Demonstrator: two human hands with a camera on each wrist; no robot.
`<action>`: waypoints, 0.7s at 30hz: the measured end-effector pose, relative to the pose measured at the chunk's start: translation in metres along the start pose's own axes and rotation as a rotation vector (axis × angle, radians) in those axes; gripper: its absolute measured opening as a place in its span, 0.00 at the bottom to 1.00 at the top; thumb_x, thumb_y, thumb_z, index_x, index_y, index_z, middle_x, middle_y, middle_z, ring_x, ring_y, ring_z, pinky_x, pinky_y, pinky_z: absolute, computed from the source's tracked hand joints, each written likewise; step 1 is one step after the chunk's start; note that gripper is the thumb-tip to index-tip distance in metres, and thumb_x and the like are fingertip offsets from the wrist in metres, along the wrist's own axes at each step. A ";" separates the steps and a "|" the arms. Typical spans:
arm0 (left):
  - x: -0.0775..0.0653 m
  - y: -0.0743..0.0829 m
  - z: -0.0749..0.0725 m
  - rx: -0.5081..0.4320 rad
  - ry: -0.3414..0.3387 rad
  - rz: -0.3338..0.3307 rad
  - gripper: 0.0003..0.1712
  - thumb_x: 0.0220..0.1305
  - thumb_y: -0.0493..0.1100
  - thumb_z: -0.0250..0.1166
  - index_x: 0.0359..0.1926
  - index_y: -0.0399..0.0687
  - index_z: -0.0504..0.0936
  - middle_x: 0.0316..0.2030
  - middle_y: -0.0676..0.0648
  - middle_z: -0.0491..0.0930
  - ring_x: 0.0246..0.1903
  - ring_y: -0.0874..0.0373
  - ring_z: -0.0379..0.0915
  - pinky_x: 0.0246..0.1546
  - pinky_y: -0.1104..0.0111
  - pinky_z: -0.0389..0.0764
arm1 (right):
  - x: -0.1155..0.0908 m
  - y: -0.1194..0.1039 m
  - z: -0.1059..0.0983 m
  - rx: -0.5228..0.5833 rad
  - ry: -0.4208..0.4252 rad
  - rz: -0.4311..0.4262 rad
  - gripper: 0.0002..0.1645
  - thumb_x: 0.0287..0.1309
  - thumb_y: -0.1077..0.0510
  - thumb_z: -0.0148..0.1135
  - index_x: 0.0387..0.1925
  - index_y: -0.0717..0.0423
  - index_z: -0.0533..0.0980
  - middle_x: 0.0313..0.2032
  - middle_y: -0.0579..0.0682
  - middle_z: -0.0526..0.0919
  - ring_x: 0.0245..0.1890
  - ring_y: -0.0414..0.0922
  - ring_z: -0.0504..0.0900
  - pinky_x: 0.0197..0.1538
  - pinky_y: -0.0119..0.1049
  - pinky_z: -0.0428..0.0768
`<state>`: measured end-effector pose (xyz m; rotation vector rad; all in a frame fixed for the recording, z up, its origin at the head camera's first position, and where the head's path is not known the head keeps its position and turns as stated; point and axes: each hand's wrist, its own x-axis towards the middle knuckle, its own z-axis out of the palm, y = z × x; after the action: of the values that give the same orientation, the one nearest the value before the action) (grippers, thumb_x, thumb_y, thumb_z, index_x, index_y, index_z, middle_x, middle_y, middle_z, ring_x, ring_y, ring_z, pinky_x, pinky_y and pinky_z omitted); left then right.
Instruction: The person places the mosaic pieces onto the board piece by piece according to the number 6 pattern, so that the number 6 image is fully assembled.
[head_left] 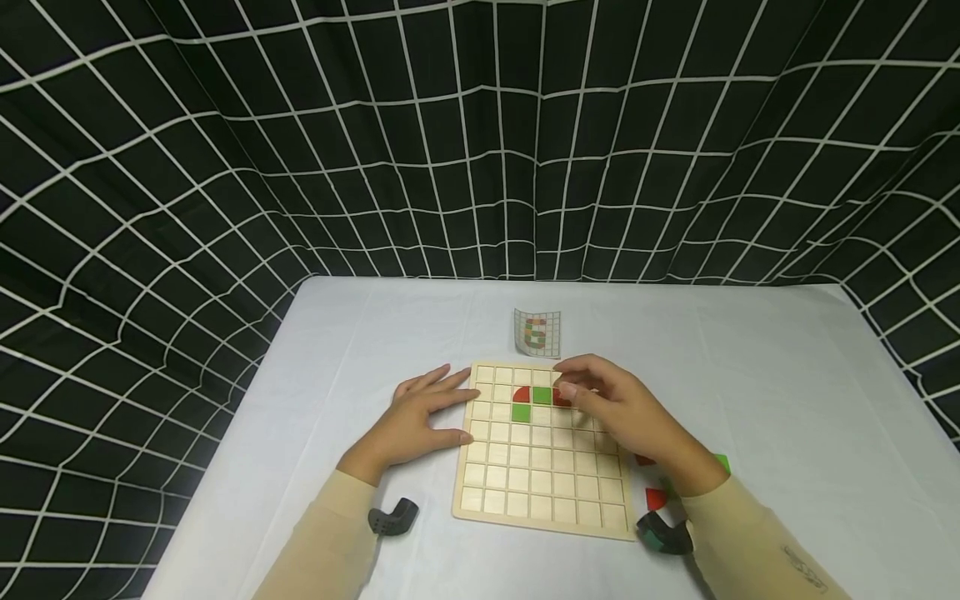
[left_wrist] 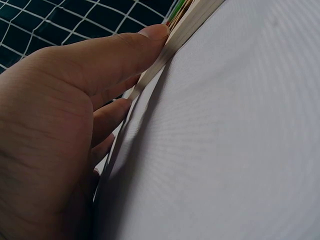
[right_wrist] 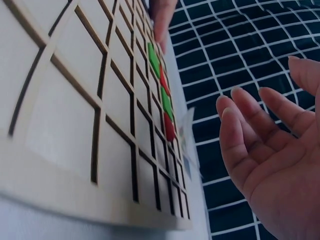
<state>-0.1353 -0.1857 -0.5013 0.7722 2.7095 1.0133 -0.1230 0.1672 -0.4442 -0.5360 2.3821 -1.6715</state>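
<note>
A wooden grid board (head_left: 543, 522) lies on the table. Seated in its upper cells are a red quarter-round piece (head_left: 521, 395), a green square piece (head_left: 542, 396), a second red piece (head_left: 559, 398) and a second green square (head_left: 521, 413). My left hand (head_left: 420, 421) rests along the board's left edge, fingers spread, fingertips and thumb touching the rim. Over the upper right cells hovers my right hand (head_left: 618, 408), its thumb near the second red piece and partly covering it. In the right wrist view the right hand (right_wrist: 275, 155) has loosely bent fingers holding nothing, apart from the board.
Behind the board stands a small curled pattern card (head_left: 537, 335) with a coloured grid. Loose red (head_left: 656, 499) and green pieces (head_left: 722, 462) lie right of the board, partly hidden by the right forearm. A black gridded curtain (head_left: 480, 167) surrounds the white table (head_left: 360, 333).
</note>
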 end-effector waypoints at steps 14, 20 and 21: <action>0.001 -0.001 0.001 0.006 0.000 0.000 0.39 0.64 0.61 0.80 0.74 0.61 0.82 0.81 0.56 0.63 0.83 0.50 0.47 0.78 0.43 0.43 | -0.023 0.006 -0.028 -0.046 0.059 0.039 0.21 0.82 0.52 0.63 0.68 0.55 0.78 0.58 0.54 0.86 0.56 0.57 0.85 0.59 0.33 0.79; 0.001 0.001 0.001 -0.002 0.003 -0.003 0.39 0.63 0.60 0.80 0.73 0.60 0.83 0.81 0.54 0.64 0.83 0.48 0.47 0.78 0.42 0.43 | -0.030 0.008 -0.041 -0.059 0.088 0.023 0.22 0.82 0.54 0.62 0.69 0.58 0.77 0.57 0.57 0.86 0.55 0.55 0.84 0.57 0.29 0.78; 0.001 0.001 0.001 -0.002 0.001 -0.002 0.39 0.63 0.60 0.80 0.74 0.60 0.83 0.81 0.54 0.64 0.83 0.48 0.47 0.77 0.42 0.43 | -0.031 0.008 -0.043 -0.067 0.095 0.015 0.22 0.82 0.55 0.62 0.69 0.59 0.77 0.57 0.58 0.86 0.54 0.54 0.84 0.56 0.29 0.78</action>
<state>-0.1355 -0.1843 -0.5011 0.7688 2.7091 1.0170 -0.1109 0.2198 -0.4384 -0.4579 2.5098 -1.6519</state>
